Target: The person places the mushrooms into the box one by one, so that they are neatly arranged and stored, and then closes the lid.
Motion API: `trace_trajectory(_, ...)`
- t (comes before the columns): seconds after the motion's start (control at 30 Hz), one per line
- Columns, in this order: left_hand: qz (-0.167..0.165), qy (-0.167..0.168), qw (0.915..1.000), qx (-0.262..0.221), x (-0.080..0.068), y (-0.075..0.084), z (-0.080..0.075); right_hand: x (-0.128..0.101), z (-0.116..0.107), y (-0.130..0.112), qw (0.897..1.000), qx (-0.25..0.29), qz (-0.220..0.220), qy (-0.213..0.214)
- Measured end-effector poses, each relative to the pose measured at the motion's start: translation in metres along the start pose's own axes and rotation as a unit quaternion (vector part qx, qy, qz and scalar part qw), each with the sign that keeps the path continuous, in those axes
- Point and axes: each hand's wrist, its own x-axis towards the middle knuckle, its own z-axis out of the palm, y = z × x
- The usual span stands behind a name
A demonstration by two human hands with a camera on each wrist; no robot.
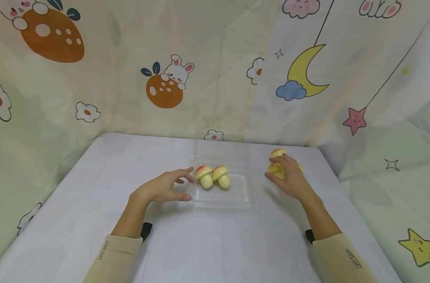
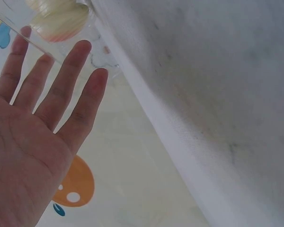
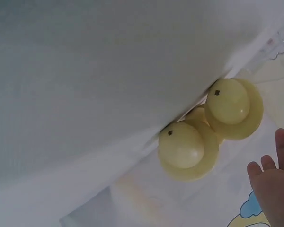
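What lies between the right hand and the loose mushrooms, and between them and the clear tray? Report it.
Nothing visible. The right hand already rests over the loose mushrooms, its fingers on them. Only bare tablecloth lies between them and the clear tray, where two mushrooms sit toward its left side.

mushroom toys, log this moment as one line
left hand: open, by clear tray | tray: two mushroom toys | right hand: resting on mushroom toys on table

sleeves (image 1: 112, 255) — beige, long | cuff lettering — small, dark | wrist straps (image 1: 146, 230) — black
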Motion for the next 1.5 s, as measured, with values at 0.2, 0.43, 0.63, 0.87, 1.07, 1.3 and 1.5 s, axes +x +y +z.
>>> trace_trajectory(0.2,-0.005,-0.001,1.0000,0.000,0.000,0.000,0.000,-0.003,-0.003,0.011,0.999,-0.009,-0.041,0.020)
trace_trajectory(0.43,-0.002,0.000,1.0000,0.001,0.001,-0.001,0.000,-0.007,-0.016,0.020,0.999,-0.035,0.015,-0.010)
trace_trajectory(0.63,-0.003,-0.003,1.0000,-0.006,0.002,-0.002,0.003,-0.008,-0.032,0.029,0.994,-0.036,0.093,-0.052)
trace_trajectory(0.87,0.003,0.000,1.0000,0.002,0.001,-0.003,0.002,-0.009,-0.037,0.036,0.989,-0.020,0.122,-0.078)
trace_trajectory(1.07,-0.002,-0.001,1.0000,0.000,0.001,-0.002,0.000,-0.011,-0.040,0.044,0.987,-0.004,0.129,-0.098)
trace_trajectory(1.3,-0.009,0.000,1.0000,-0.001,0.001,-0.001,-0.001,-0.016,-0.041,0.052,0.984,-0.004,0.146,-0.106)
trace_trajectory(1.5,-0.005,0.001,1.0000,-0.002,0.001,-0.002,0.000,-0.018,-0.043,0.054,0.981,-0.027,0.161,-0.107)
